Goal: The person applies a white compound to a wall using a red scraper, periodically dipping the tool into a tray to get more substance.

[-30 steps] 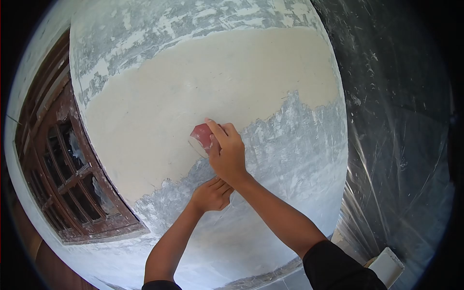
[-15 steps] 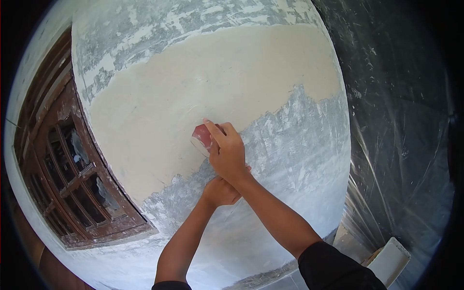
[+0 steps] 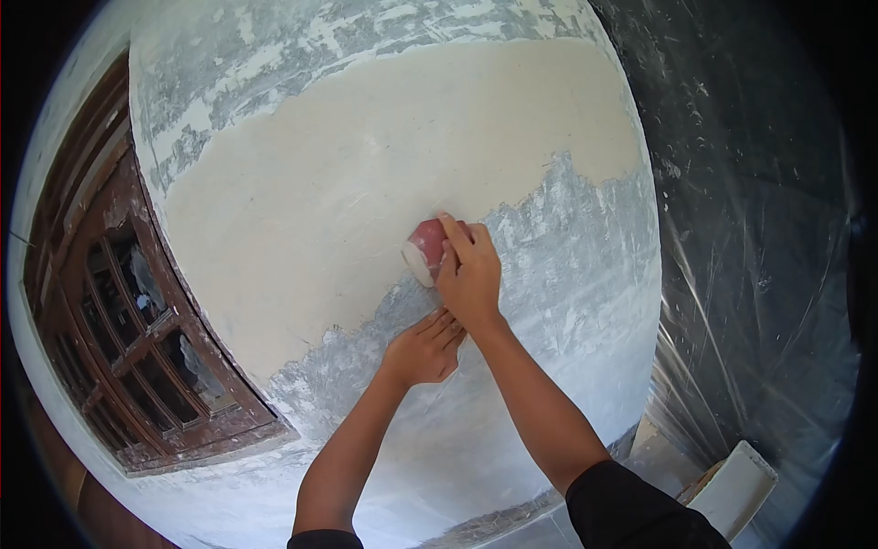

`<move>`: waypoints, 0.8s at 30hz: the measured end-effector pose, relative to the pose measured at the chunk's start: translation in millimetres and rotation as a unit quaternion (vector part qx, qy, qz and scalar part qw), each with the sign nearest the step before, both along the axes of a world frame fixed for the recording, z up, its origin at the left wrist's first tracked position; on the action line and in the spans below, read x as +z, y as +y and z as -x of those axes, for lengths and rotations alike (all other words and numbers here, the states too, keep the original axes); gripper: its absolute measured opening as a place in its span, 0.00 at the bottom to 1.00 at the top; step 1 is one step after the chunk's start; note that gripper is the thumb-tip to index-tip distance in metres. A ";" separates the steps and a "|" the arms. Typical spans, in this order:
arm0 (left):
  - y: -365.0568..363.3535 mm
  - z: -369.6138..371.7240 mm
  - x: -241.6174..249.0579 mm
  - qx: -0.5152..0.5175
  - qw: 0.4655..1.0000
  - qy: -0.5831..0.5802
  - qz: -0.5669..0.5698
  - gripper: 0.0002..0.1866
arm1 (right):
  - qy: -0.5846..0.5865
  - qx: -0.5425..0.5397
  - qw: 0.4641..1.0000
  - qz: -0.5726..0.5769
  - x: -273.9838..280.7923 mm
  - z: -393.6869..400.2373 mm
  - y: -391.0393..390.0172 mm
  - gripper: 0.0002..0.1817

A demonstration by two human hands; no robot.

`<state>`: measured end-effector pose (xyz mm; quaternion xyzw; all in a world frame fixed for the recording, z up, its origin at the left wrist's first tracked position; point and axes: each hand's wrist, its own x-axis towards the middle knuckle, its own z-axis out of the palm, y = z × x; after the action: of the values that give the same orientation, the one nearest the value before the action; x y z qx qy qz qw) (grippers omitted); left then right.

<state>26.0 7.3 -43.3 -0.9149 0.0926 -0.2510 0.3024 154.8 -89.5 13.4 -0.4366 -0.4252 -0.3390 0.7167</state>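
My right hand [image 3: 472,279] grips a small red putty spreader [image 3: 428,240], its index finger laid along the top. Cream material coats the spreader's lower left edge, which is against the wall. It overlaps the lower border of a cream putty patch [image 3: 302,201] on the grey wall [image 3: 567,274]. Lower down, my left hand [image 3: 422,352] has its fingers stretched toward the right wrist, fingertips right at it, with nothing visible in them.
To the left, a brown wooden window frame [image 3: 151,339] with dark panes is set in the wall. Dark plastic sheeting [image 3: 750,229] hangs at the right. A pale box-like container [image 3: 736,489] stands at the lower right.
My right hand and the spreader have moved right along the putty's lower border. The left hand stays near its place, its fingers now straighter beside the right wrist.
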 end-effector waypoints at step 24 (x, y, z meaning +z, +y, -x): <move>-3.1 -0.6 3.8 -0.009 1.000 -0.002 -0.005 0.25 | -0.079 0.073 0.994 -0.037 37.3 31.4 2.5 0.24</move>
<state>26.6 4.2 -39.4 -0.9119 0.1014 -0.2555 0.3047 123.5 -87.0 50.7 -0.3493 -0.4981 -0.3345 0.7198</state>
